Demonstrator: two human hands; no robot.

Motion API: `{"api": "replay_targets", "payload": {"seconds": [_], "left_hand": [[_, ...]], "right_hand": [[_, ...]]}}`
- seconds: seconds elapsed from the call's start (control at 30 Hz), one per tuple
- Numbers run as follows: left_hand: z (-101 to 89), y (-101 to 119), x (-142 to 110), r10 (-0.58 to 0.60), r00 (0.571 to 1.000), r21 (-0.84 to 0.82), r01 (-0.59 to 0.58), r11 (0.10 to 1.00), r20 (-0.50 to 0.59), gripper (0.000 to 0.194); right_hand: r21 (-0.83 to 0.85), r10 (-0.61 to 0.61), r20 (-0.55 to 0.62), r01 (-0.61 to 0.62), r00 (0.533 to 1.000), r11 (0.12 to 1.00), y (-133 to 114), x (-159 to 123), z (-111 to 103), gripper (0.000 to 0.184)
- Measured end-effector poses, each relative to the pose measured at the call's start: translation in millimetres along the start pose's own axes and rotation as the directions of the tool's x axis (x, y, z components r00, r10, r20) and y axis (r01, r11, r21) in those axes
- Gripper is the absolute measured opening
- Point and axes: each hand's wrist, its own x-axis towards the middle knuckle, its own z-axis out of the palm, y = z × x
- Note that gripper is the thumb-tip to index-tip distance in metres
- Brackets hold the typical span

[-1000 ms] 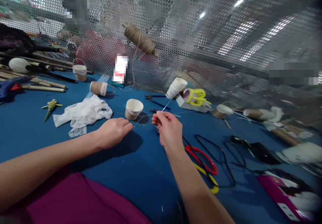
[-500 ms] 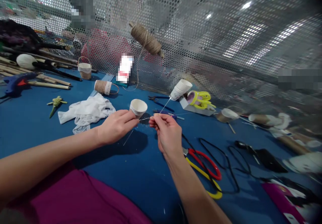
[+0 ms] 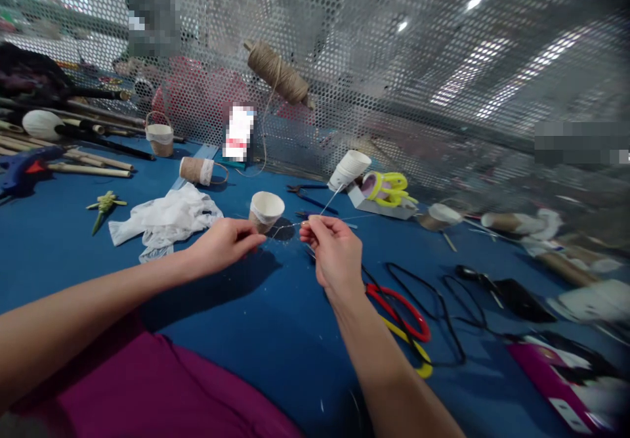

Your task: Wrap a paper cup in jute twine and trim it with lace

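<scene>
A thin, pale twisted wire (image 3: 288, 226) stretches between my two hands. My right hand (image 3: 338, 251) is closed, pinching it between thumb and forefinger, and a straight length rises from this grip toward the stacked white cups. At the other end, the thumb and forefinger of my left hand (image 3: 227, 244) are pinched together where the wire's forked strands reach; the exact contact is too fine to see clearly. Just behind my left fingertips stands a small paper cup (image 3: 266, 209) with a white lace rim. White lace fabric (image 3: 165, 218) lies crumpled to its left.
Pliers (image 3: 312, 198) and stacked white cups (image 3: 349, 167) are beyond my hands. Red-and-yellow-handled scissors (image 3: 406, 313) and a black cord lie by my right forearm. A twine spool (image 3: 278, 73) hangs before the mesh panel (image 3: 374, 64). A blue glue gun (image 3: 29, 169) lies left.
My hands have drawn slightly apart, and more of the wire shows between them, its strands spreading near my left fingers. The whole view has shifted a little.
</scene>
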Motion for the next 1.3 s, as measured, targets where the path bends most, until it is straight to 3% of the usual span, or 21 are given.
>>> {"api": "replay_targets", "payload": {"seconds": [0.07, 0.17, 0.23, 0.33, 0.43, 0.53, 0.57, 0.6, 0.63, 0.7, 0.77, 0.87, 0.93, 0.97, 1.0, 1.03, 1.1, 1.13, 1.17, 1.2, 1.3], "left_hand": [[-3.4, 2.5, -2.9, 0.273, 0.961, 0.367, -0.273, 0.889, 0.052, 0.022], [-6.9, 6.2, -4.5, 0.556, 0.798, 0.602, -0.566, 0.563, 0.231, 0.028], [-8.5, 5.8, -2.9, 0.661, 0.686, 0.705, -0.629, 0.327, 0.305, 0.033], [-10.1, 0.1, 0.9, 0.689, 0.649, 0.752, -0.618, 0.230, 0.322, 0.032], [-9.6, -5.7, 2.0, 0.669, 0.684, 0.714, -0.620, 0.326, 0.289, 0.030], [-5.5, -5.7, 0.6, 0.599, 0.796, 0.565, -0.535, 0.628, 0.087, 0.023], [-3.3, -4.6, 0.3, 0.509, 0.860, 0.443, -0.451, 0.775, -0.016, 0.019], [-0.8, -3.0, 0.4, 0.356, 0.929, 0.255, -0.321, 0.912, -0.106, 0.014], [1.7, -1.4, 0.9, 0.154, 0.978, 0.027, -0.151, 0.988, -0.140, 0.011], [6.0, 1.3, 3.0, -0.198, 0.979, -0.361, 0.169, 0.917, -0.045, 0.012], [8.3, 2.4, 5.5, -0.312, 0.949, -0.482, 0.293, 0.826, 0.043, 0.015], [5.9, 0.9, 7.2, -0.311, 0.949, -0.471, 0.295, 0.831, 0.045, 0.012], [0.5, -0.9, 5.7, -0.223, 0.974, -0.342, 0.200, 0.918, -0.028, 0.011], [-2.9, -1.8, 4.3, -0.071, 0.993, -0.147, 0.058, 0.988, -0.090, 0.011], [-6.6, -2.5, 2.8, 0.146, 0.983, 0.115, -0.133, 0.984, -0.107, 0.009], [-10.2, -3.0, 1.2, 0.382, 0.923, 0.363, -0.338, 0.868, -0.055, 0.009], [-16.2, -3.5, -1.3, 0.702, 0.678, 0.594, -0.663, 0.455, 0.219, 0.018], [-18.2, -3.4, -2.0, 0.770, 0.565, 0.640, -0.716, 0.280, 0.295, 0.021], [-19.5, -3.2, -2.4, 0.801, 0.496, 0.672, -0.722, 0.165, 0.336, 0.023], [-20.0, -3.0, -2.3, 0.812, 0.466, 0.702, -0.705, 0.102, 0.350, 0.024], [-18.6, -2.8, -0.3, 0.805, 0.490, 0.763, -0.642, 0.073, 0.336, 0.025]], "right_hand": [[-0.001, 0.012, -0.022, -0.012, 1.000, 1.000, -1.4, 3.1, -2.1, 0.009], [-0.013, 0.047, -0.007, -0.047, 0.999, 0.999, -1.8, 2.5, -2.0, 0.010], [-0.024, 0.072, 0.021, -0.072, 0.997, 0.997, -1.1, -1.0, 0.0, 0.010], [-0.029, 0.091, 0.058, -0.089, 0.994, 0.996, 0.5, -7.2, 3.4, 0.009], [-0.016, 0.089, 0.082, -0.088, 0.993, 0.996, 1.9, -10.4, 5.1, 0.010], [0.007, 0.058, 0.087, -0.059, 0.994, 0.998, 2.2, -10.7, 5.7, 0.010], [0.014, 0.042, 0.085, -0.043, 0.995, 0.999, 2.1, -10.7, 5.9, 0.010], [0.021, 0.024, 0.083, -0.026, 0.996, 0.999, 2.0, -10.8, 6.1, 0.010], [0.027, 0.007, 0.081, -0.009, 0.997, 1.000, 1.9, -10.9, 6.4, 0.010], [0.036, -0.022, 0.081, 0.019, 0.996, 0.999, 1.9, -11.1, 6.8, 0.010], [0.036, -0.032, 0.079, 0.029, 0.996, 0.999, 2.2, -10.6, 6.7, 0.010], [0.026, -0.023, 0.049, 0.022, 0.999, 0.999, 2.3, -6.8, 4.9, 0.010], [0.026, -0.011, 0.011, 0.010, 1.000, 1.000, 1.5, -2.5, 2.5, 0.009], [0.028, -0.001, -0.009, 0.002, 1.000, 1.000, 0.9, -0.3, 1.1, 0.009], [0.032, 0.011, -0.025, -0.010, 1.000, 0.999, 0.2, 1.8, -0.2, 0.008], [0.034, 0.025, -0.035, -0.024, 0.999, 0.999, -0.4, 3.4, -1.3, 0.007], [0.033, 0.058, -0.034, -0.056, 0.998, 0.998, -1.0, 4.9, -2.4, 0.007], [0.028, 0.074, -0.025, -0.073, 0.997, 0.997, -1.0, 4.8, -2.4, 0.007], [0.021, 0.090, -0.012, -0.090, 0.996, 0.996, -0.8, 4.1, -2.1, 0.007], [0.013, 0.104, 0.003, -0.104, 0.995, 0.994, -0.5, 2.9, -1.6, 0.007], [-0.009, 0.131, 0.038, -0.131, 0.991, 0.991, 0.0, -1.6, 0.4, 0.007]]}}
